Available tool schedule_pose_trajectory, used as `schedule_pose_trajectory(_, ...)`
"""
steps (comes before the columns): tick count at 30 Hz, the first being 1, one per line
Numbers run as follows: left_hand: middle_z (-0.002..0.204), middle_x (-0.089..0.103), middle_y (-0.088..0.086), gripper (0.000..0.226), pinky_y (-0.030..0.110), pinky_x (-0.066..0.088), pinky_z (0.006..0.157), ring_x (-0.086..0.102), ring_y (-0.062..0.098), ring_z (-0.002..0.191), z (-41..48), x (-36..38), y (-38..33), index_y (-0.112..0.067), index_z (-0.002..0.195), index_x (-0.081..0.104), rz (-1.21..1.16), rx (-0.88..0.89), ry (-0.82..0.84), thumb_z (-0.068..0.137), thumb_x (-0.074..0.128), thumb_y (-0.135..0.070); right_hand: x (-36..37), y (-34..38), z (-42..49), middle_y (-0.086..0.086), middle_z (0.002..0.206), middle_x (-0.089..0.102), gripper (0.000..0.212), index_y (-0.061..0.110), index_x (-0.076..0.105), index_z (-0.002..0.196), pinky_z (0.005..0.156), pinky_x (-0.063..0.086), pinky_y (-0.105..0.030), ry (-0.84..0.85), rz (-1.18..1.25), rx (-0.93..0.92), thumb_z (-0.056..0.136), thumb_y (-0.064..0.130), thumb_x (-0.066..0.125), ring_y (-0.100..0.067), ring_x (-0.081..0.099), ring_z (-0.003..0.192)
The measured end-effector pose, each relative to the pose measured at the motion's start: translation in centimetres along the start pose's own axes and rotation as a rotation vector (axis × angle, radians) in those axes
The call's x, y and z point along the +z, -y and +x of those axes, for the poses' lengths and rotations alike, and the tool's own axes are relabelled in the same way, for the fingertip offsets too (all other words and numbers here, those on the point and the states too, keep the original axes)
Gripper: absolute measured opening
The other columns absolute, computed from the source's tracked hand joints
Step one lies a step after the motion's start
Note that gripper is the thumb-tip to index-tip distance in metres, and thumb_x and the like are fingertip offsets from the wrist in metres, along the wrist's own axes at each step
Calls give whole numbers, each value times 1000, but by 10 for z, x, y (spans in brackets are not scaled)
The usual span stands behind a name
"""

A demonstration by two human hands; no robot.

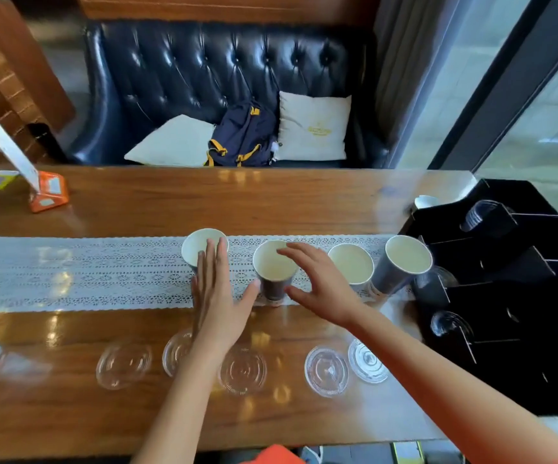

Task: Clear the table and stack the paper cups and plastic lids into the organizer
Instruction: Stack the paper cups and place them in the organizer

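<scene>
Cups: four paper cups stand upright in a row on the lace runner (70, 272): far-left cup (200, 244), second cup (275, 267), third cup (351, 262), fourth cup (405, 259) just beside the organizer.
Lids: five clear plastic lids lie flat on the near strip of the table (120, 202), from the leftmost lid (123, 365) to the rightmost lid (368, 361), which overlaps its neighbour.
Organizer: black organizer (522, 296) sits at the table's right edge; its slots already hold a few clear lids.
Left hand: left hand (219, 296) is open, fingers spread, over the near side of the far-left cup, gripping nothing.
Right hand: right hand (314, 279) is open, fingers curved around the second cup, not clamped.
Open room: the runner and wood left of the cups lie bare; an orange card stand (48, 192) sits at the far-left edge.
</scene>
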State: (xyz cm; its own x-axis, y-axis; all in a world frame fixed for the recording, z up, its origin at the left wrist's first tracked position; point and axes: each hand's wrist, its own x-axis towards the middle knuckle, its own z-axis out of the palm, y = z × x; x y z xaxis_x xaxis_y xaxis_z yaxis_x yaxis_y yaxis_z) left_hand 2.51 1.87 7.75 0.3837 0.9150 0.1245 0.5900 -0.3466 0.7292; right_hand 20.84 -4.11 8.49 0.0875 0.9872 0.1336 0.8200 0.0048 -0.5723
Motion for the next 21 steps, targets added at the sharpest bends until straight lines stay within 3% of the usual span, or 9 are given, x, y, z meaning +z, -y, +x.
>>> schedule_pose_trajectory(5,161,-5,-2,91,45,3,118,-6,15,147,16,-35,25,-26,150,0,10,-18,-4,85,61,-40,14,15,45,-15,157,24,93,16,28,149,118,21,-44,150,-103,130,74,38,78,-31,20,146)
schedule_pose_trajectory(9,160,-7,-2,94,45,2,119,-7,14,147,37,-52,38,-24,150,-2,5,-47,9,84,63,-38,24,16,72,-11,161,15,98,23,22,151,120,17,-46,207,-185,168,73,44,77,-30,12,149)
schedule_pose_trajectory(16,160,-11,-9,106,49,3,117,-7,14,146,59,-50,63,-32,149,-6,40,-35,106,75,68,-50,43,9,84,-3,163,-10,111,34,13,151,114,12,-64,316,-350,318,64,57,78,-29,-7,150)
schedule_pose_trajectory(18,160,-9,-8,112,50,5,117,-5,16,146,69,-48,68,-31,149,-5,59,-49,130,70,73,-50,46,10,89,-2,162,0,107,36,19,148,110,21,-66,360,-350,358,63,55,79,-30,1,149)
schedule_pose_trajectory(21,160,7,2,121,52,18,115,8,23,145,83,-43,78,-24,149,-3,37,-112,161,63,80,-46,56,13,88,-1,146,28,88,36,30,137,97,39,-56,328,-402,368,63,47,77,-29,25,136)
